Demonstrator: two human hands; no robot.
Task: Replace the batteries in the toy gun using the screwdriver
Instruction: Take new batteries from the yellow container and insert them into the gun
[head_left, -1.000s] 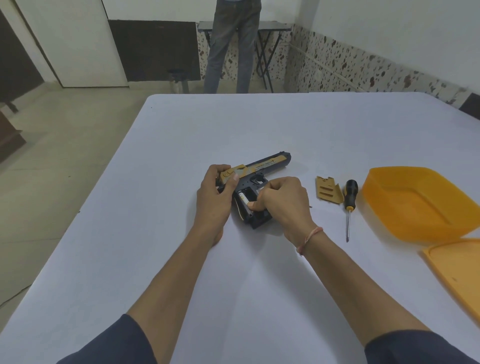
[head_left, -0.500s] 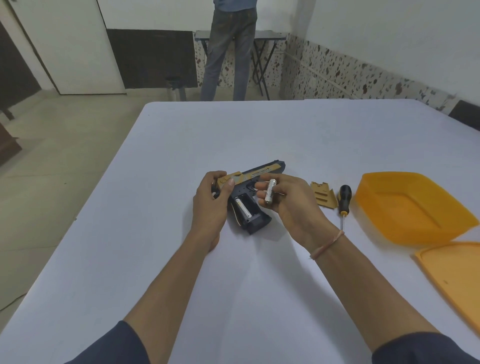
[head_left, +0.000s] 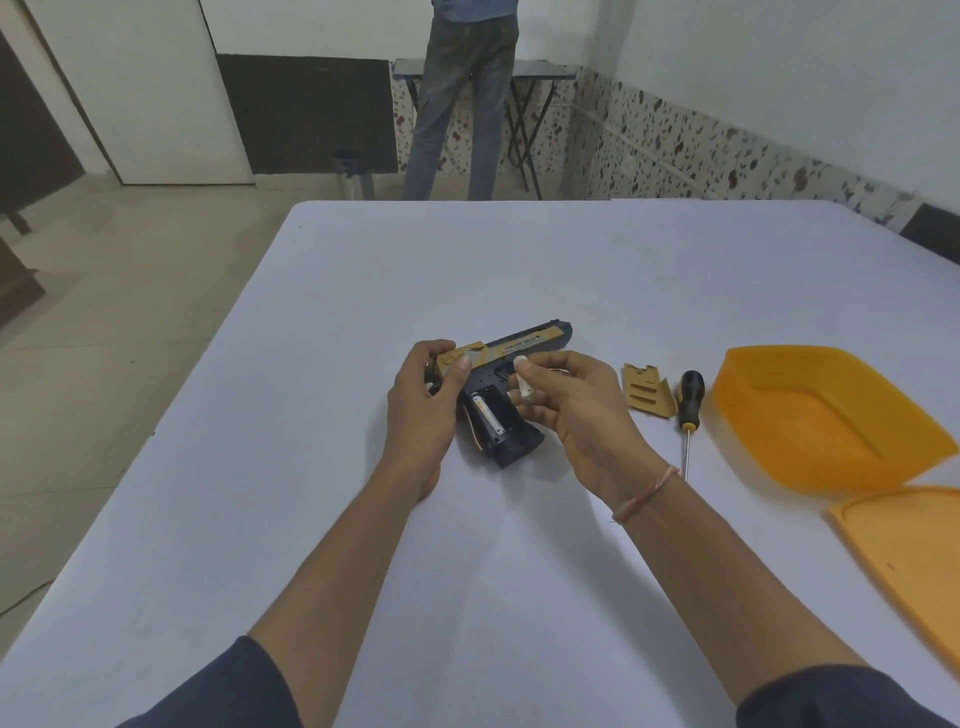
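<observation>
The right grip (head_left: 566, 410) has its fingers curled round one battery (head_left: 523, 387), held roughly upright just above the gun (head_left: 519, 345) and clear of the open bay; the left grip (head_left: 421, 410) clasps the gun's rear end, thumb on the tan slide, steadying it on the surface (head_left: 363, 519); a second battery (head_left: 488, 418) lies seated in the bay in the handle; the cover (head_left: 647, 392) and screwdriver (head_left: 690, 395) lie just beside each other to the right, near the tub (head_left: 831, 415) and lid (head_left: 909, 545).

Risks, as judged: whether the held battery is spent or fresh cannot be told, so a mix-up is possible; polarity may be reversed on insertion; a slack pinch could drop the battery and let it roll; no screw is visible, and a lost one would leave the cover unfastened.
</observation>
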